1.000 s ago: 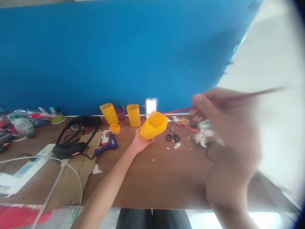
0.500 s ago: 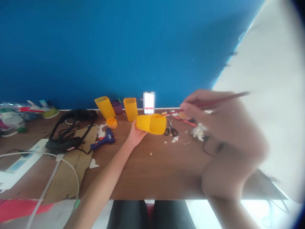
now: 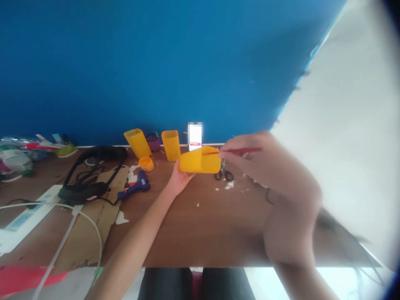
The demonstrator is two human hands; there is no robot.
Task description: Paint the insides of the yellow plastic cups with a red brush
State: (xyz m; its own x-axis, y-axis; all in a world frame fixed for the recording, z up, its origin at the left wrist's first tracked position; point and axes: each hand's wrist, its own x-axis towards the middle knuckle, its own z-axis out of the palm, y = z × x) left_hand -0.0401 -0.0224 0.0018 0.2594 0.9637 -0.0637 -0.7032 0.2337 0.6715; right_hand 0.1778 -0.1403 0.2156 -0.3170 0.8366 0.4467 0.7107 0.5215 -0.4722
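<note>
My left hand (image 3: pixel 179 180) grips a yellow cup-like container (image 3: pixel 191 162) by its base, tilted on its side with its mouth toward the right. In my right hand (image 3: pixel 265 162) is a thin red paintbrush (image 3: pixel 246 150), pinched between the fingers. Its tip reaches into the mouth of the container; the bristles are hidden or too small to make out. Two more yellow containers (image 3: pixel 171 146) (image 3: pixel 138 143) stand upright near the wall. A small open pot of orange-yellow paint (image 3: pixel 146 163) sits left of my left hand.
Black-handled scissors (image 3: pixel 224 174) lie behind the container among white scraps. A lit phone (image 3: pixel 195 136) leans at the wall. To the left are a blue glue gun (image 3: pixel 137 185), black headphones (image 3: pixel 87 189), cardboard (image 3: pixel 87 237) and a white power strip (image 3: pixel 29 216).
My right hand has moved left with the paintbrush, whose tip now goes into the container's mouth. My left hand keeps hold of the container, which has turned slightly.
</note>
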